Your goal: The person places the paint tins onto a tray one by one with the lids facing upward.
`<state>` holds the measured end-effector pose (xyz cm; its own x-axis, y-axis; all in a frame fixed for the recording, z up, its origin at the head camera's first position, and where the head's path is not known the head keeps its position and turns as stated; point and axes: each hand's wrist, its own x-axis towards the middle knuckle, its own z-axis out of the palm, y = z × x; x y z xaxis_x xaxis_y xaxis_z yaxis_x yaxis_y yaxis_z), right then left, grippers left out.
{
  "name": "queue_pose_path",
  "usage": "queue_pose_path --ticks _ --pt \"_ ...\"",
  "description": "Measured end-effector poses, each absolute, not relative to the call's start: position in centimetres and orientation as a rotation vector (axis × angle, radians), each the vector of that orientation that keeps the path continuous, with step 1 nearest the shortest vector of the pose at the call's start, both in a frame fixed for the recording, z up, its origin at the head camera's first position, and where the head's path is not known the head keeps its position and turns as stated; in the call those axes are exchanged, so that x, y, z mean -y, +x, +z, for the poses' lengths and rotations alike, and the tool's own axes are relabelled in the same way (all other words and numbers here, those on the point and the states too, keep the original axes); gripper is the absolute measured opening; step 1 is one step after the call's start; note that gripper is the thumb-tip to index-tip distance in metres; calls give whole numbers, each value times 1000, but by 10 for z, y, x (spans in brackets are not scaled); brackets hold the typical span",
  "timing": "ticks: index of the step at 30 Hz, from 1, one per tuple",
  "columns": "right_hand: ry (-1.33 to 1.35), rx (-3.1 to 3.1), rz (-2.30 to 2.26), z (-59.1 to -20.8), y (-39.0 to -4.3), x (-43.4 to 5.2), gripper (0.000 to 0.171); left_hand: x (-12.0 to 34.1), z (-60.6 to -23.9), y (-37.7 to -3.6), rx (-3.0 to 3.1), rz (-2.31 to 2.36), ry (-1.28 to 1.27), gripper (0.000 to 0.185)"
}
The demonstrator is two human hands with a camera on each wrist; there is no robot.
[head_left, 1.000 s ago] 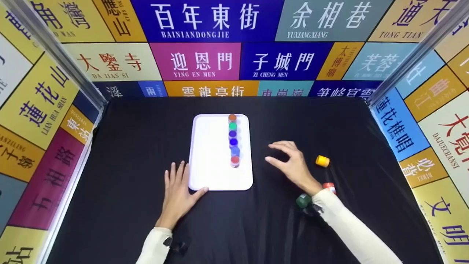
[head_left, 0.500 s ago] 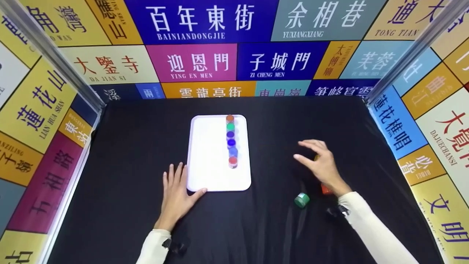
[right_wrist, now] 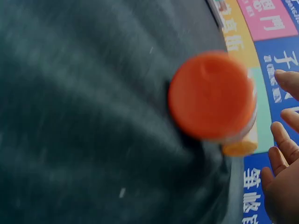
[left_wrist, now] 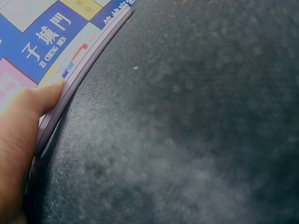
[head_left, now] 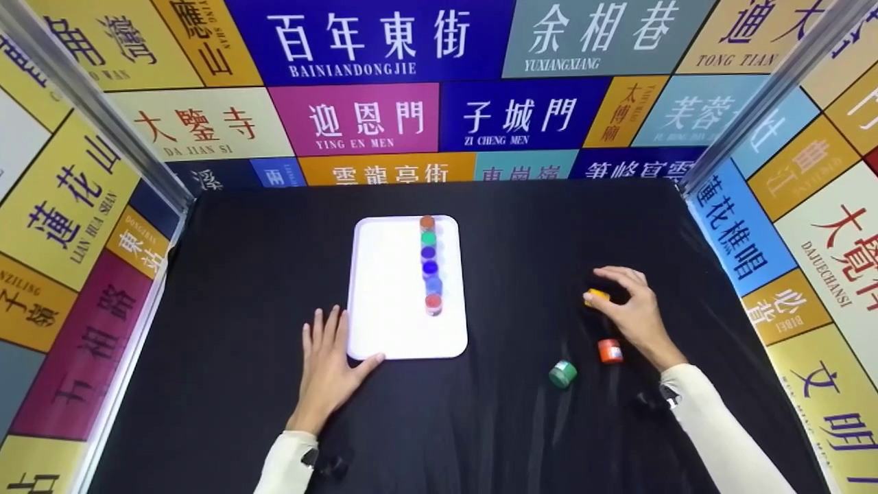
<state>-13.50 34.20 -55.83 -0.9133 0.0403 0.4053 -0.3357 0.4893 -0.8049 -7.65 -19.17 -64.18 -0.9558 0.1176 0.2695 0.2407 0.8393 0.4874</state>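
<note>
Two hands: right grip (head_left: 634,312) curled round small yellow-capped jar (head_left: 595,296), left (head_left: 328,363) flat, spread.

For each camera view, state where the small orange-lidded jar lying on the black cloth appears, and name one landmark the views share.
Head: the small orange-lidded jar lies right of centre, on the black cloth, just beside the right hand.
Left wrist: not in view.
Right wrist: it fills the upper right, lid facing the camera.
Shared landmark: the black cloth.
</note>
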Motion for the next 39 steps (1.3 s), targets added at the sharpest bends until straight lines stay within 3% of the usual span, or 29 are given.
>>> queue_pose_path --ticks 19,30,39 --pt "245 2506 1458 -583 -128 -377 48 191 -640 -78 2822 -790 -274 113" --pt "371 2522 1340 -625 -145 -402 49 194 -641 -77 2842 -793 -250 114" --pt "418 2531 1297 -630 -148 -409 45 192 -640 -77 2828 -796 -262 114"
